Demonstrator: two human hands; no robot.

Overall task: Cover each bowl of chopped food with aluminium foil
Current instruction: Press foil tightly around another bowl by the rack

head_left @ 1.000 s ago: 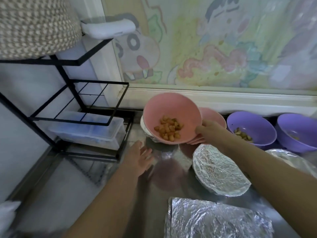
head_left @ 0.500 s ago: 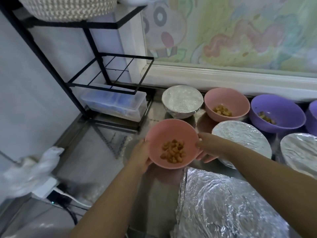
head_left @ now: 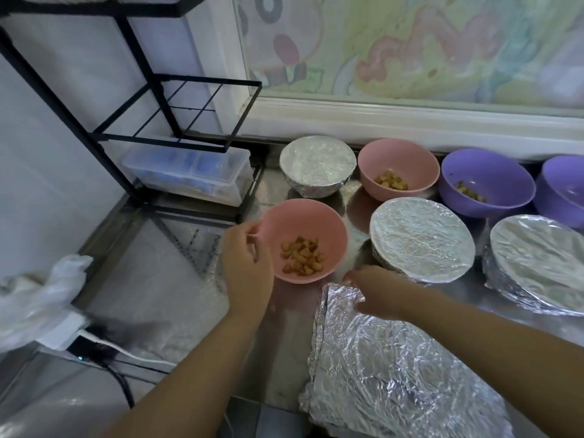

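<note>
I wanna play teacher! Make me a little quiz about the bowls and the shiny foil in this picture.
1. How many bowls are already covered with foil?
2. True or false: the right hand touches the loose foil sheet.
3. The bowl nearest the left hand is: A purple, B pink, C white.

Key
1. Three: the back covered bowl, the middle covered bowl and the right covered bowl.
2. True.
3. B: the near pink bowl, with chopped food inside.
</note>
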